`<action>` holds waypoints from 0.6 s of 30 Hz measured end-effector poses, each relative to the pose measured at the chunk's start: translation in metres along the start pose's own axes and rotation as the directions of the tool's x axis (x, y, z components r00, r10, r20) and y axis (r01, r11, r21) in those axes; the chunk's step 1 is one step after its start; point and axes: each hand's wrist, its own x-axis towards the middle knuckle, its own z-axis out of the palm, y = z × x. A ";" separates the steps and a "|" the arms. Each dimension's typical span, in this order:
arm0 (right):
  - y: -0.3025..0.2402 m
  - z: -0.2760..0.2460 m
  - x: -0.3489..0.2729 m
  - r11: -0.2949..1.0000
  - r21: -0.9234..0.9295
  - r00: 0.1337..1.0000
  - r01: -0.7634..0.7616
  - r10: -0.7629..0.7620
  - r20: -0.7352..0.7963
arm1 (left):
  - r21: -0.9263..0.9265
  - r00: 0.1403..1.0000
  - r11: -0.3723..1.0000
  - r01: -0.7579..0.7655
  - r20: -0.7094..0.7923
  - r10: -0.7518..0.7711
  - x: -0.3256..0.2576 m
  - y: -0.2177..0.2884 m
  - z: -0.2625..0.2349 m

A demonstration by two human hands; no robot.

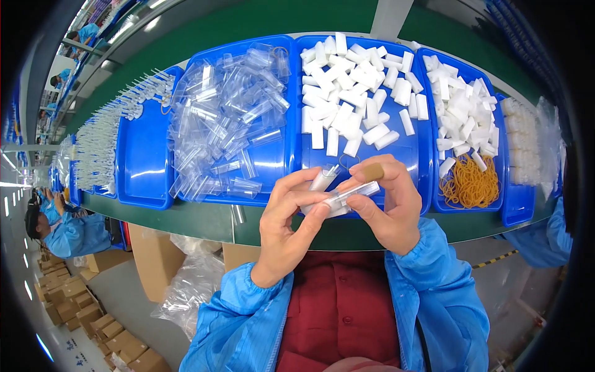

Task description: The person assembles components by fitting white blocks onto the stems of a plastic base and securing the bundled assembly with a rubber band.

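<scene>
Just above the table's near edge, my left hand [288, 223] and my right hand [396, 208] meet around a small bundle of clear plastic tubes [350, 198], with white pieces seemingly inside. My left fingers and thumb close on its left end. My right thumb and fingers pinch the other end; a tan finger cover [370, 172] sits on one right finger. Another tube with white in it [324, 178] sticks up between my left fingers. How many tubes I hold is partly hidden. Behind my hands stands a blue tray [387, 152] with a pile of white cylinders [347, 93].
Loose clear tubes [232, 118] fill a blue tray to the left. One tube [238, 214] lies on the green table [204, 218]. Rubber bands [470, 183] and more white pieces [465, 111] share the right tray. White-tipped thin rods [99, 142] lie far left. A co-worker [74, 232] sits left.
</scene>
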 end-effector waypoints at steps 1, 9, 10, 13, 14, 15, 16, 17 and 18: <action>-0.001 0.000 0.000 1.000 0.001 1.000 -0.001 0.001 -0.004 | 0.090 0.999 0.995 -0.044 0.018 0.042 0.001 -0.001 0.000; -0.002 -0.008 0.001 0.982 0.096 0.986 -0.160 0.165 -0.041 | 0.388 0.987 0.908 -0.160 0.057 0.150 0.000 0.011 0.013; -0.002 -0.011 0.002 0.982 0.095 0.985 -0.161 0.166 -0.045 | 0.427 0.978 0.880 -0.207 0.073 0.195 0.000 0.011 0.014; 0.000 -0.023 0.008 0.991 0.043 0.991 -0.127 0.125 0.050 | 0.436 0.976 0.874 -0.216 0.085 0.199 0.002 0.006 0.012; -0.002 -0.028 0.010 0.998 -0.058 0.991 -0.004 0.012 0.135 | 0.437 0.976 0.873 -0.216 0.086 0.199 0.002 0.007 0.012; -0.003 -0.030 0.012 0.981 -0.148 0.969 0.127 -0.091 0.229 | 0.409 0.983 0.894 -0.185 0.090 0.162 0.002 0.009 0.011; -0.002 -0.030 0.013 0.981 -0.148 0.969 0.126 -0.090 0.229 | 0.379 0.987 0.913 -0.152 0.097 0.125 0.002 0.010 0.011; -0.001 -0.029 0.014 0.977 -0.168 0.968 0.132 -0.091 0.235 | 0.379 0.987 0.913 -0.152 0.097 0.124 0.001 0.009 0.011; -0.001 -0.028 0.014 0.973 -0.187 0.966 0.138 -0.091 0.241 | 0.368 0.990 0.920 -0.134 0.099 0.105 -0.001 0.008 0.010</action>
